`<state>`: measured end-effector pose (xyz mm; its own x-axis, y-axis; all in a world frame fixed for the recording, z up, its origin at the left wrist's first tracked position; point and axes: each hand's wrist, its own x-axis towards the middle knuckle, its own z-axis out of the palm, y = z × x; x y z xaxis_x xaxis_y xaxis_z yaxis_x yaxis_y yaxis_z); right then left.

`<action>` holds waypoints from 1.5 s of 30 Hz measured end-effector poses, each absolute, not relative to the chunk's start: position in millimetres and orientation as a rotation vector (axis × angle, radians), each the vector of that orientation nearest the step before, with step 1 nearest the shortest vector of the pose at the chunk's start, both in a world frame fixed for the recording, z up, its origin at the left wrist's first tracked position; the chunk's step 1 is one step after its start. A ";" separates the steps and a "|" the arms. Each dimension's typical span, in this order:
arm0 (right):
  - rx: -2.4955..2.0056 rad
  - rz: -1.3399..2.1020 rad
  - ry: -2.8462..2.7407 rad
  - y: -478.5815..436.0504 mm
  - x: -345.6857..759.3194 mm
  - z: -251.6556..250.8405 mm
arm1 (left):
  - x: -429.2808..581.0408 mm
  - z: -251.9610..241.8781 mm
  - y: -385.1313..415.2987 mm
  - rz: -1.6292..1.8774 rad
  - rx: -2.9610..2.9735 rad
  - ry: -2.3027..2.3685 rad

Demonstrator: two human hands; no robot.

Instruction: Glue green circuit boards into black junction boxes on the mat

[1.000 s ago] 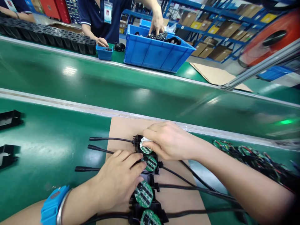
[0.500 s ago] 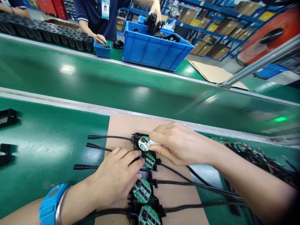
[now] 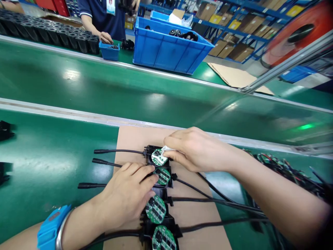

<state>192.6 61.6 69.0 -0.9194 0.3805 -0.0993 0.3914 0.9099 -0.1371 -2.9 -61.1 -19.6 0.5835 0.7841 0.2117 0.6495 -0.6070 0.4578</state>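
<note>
Several black housings with round green circuit boards stand in a column on a brown cardboard sheet (image 3: pixel 197 218). My right hand (image 3: pixel 192 149) pinches a small white item (image 3: pixel 167 148) against the topmost board (image 3: pixel 159 157), which has white material on its surface. My left hand (image 3: pixel 132 191) rests over the housings' left side, its fingers spread, with fingertips touching the second board (image 3: pixel 163 176). Below it lie a third board (image 3: pixel 156 209) and a fourth board (image 3: pixel 163 238). Black cables (image 3: pixel 218 201) run out from both sides of the housings.
Wire bundles (image 3: pixel 281 170) lie at the right; black parts (image 3: pixel 5 130) sit at the far left. Beyond the metal rails are a blue crate (image 3: pixel 171 48), a small blue bin (image 3: pixel 109 52), rows of black cups (image 3: pixel 52 33) and a person (image 3: pixel 101 21).
My right hand has moved slightly up, and more white material shows on the top board. Across the rails, the person's raised hand has moved left from the crate with black parts.
</note>
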 end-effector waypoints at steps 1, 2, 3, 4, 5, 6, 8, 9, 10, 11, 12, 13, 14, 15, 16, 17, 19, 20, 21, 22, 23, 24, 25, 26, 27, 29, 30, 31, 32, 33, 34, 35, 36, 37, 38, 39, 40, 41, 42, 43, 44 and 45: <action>0.610 -0.225 3.000 62.4 191.4 67.7 | -2.8 -19.5 -60.4 0.577 2.488 1.162; 0.611 -0.212 3.000 63.3 190.6 66.5 | -2.8 -19.5 -59.6 0.586 2.488 1.161; 0.612 -0.200 2.998 64.3 190.1 65.5 | -2.8 -19.6 -58.9 0.594 2.488 1.161; 0.614 -0.190 2.994 65.4 190.3 64.9 | -3.0 -19.7 -58.6 0.599 2.490 1.162; 0.618 -0.182 2.989 66.3 191.0 64.8 | -3.2 -20.0 -59.0 0.606 2.500 1.165; 0.630 -0.177 2.987 66.9 192.3 65.3 | -3.3 -20.1 -60.2 0.618 2.519 1.168; 0.672 -0.186 2.995 66.6 196.3 68.0 | -3.0 -19.4 -65.3 0.653 2.589 1.150; 0.696 -0.209 3.009 65.3 198.6 70.1 | -2.4 -18.5 -69.0 0.670 2.628 1.124; 0.718 -0.247 3.023 63.3 200.8 72.3 | -1.4 -17.1 -73.1 0.677 2.661 1.087; 0.733 -0.302 3.032 60.6 202.6 74.4 | -0.1 -15.3 -77.3 0.676 2.690 1.047; 0.736 -0.373 3.035 57.4 203.7 75.9 | 1.5 -13.4 -81.1 0.670 2.716 1.006; 0.729 -0.448 3.028 54.0 204.1 76.6 | 3.1 -11.4 -84.3 0.647 2.741 0.976; 0.710 -0.522 3.014 50.6 203.7 76.2 | 4.6 -9.6 -86.5 0.616 2.766 0.955; 0.680 -0.588 2.998 47.6 202.5 74.8 | 5.9 -8.1 -87.9 0.575 2.788 0.946; 0.645 -0.641 2.986 45.2 200.6 72.3 | 6.9 -7.0 -88.5 0.528 2.803 0.948; 0.611 -0.676 2.981 43.5 198.3 69.0 | 7.6 -6.4 -88.4 0.483 2.811 0.957; 0.560 -0.703 2.979 42.2 193.4 61.4 | 8.1 -6.3 -87.4 0.421 2.806 0.973; 0.544 -0.699 2.981 42.3 191.2 57.9 | 8.2 -6.6 -87.0 0.418 2.802 0.976; 0.534 -0.686 2.981 42.8 189.4 54.8 | 8.2 -7.0 -86.7 0.408 2.795 0.976; 0.520 -0.675 2.977 43.4 187.9 52.3 | 8.1 -7.3 -86.6 0.405 2.789 0.970; 0.506 -0.665 2.971 44.1 186.9 50.5 | 8.0 -7.5 -86.7 0.396 2.782 0.965; 0.493 -0.657 2.965 44.7 186.2 49.4 | 7.9 -7.5 -86.8 0.390 2.777 0.963; 0.481 -0.651 2.961 45.1 185.9 48.7 | 7.7 -7.5 -87.0 0.381 2.777 0.961; 0.472 -0.649 2.957 45.4 185.8 48.6 | 7.6 -7.4 -87.1 0.377 2.783 0.957; 0.465 -0.648 2.954 45.6 186.0 48.8 | 7.4 -7.4 -87.1 0.375 2.791 0.952; 0.463 -0.653 2.950 45.4 187.1 50.1 | 7.0 -7.7 -86.8 0.376 2.812 0.946; 0.463 -0.662 2.947 45.2 187.9 51.1 | 6.9 -7.8 -86.7 0.375 2.819 0.948; 0.465 -0.674 2.942 44.9 188.9 52.3 | 6.8 -7.9 -86.6 0.372 2.823 0.951; 0.467 -0.687 2.936 44.6 190.0 53.8 | 6.7 -7.9 -86.6 0.373 2.826 0.953; 0.469 -0.699 2.930 44.2 191.2 55.3 | 6.6 -7.8 -86.6 0.375 2.829 0.956; 0.471 -0.710 2.922 43.7 192.6 56.8 | 6.6 -7.6 -86.8 0.380 2.833 0.958; 0.473 -0.719 2.913 43.2 194.1 58.3 | 6.6 -7.3 -86.9 0.386 2.838 0.958; 0.476 -0.725 2.904 42.5 195.6 59.6 | 6.7 -7.1 -87.0 0.395 2.844 0.960; 0.483 -0.729 2.896 41.6 197.3 60.7 | 6.8 -6.9 -87.1 0.403 2.848 0.964; 0.490 -0.734 2.888 40.7 199.1 61.5 | 7.0 -6.9 -87.0 0.409 2.850 0.968; 0.495 -0.740 2.884 39.7 200.8 62.1 | 7.2 -7.0 -86.9 0.412 2.849 0.970; 0.496 -0.744 2.882 38.8 202.6 62.5 | 7.4 -7.3 -86.7 0.413 2.847 0.967; 0.497 -0.748 2.885 38.1 204.3 62.8 | 7.6 -7.8 -86.4 0.407 2.843 0.968; 0.500 -0.752 2.886 37.6 206.0 63.0 | 7.7 -8.4 -86.2 0.399 2.837 0.967; 0.499 -0.755 2.888 37.4 207.5 63.2 | 7.7 -9.1 -86.0 0.391 2.830 0.968; 0.501 -0.755 2.886 37.6 208.9 63.4 | 7.6 -9.8 -85.9 0.386 2.823 0.972; 0.507 -0.753 2.883 38.1 210.0 63.6 | 7.4 -10.5 -86.0 0.384 2.816 0.974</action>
<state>210.0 38.1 63.6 -0.9369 0.2893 -0.1962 0.3483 0.8202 -0.4538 7.4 -86.0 -10.5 0.7584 0.6223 0.1940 0.5873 -0.7815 0.2106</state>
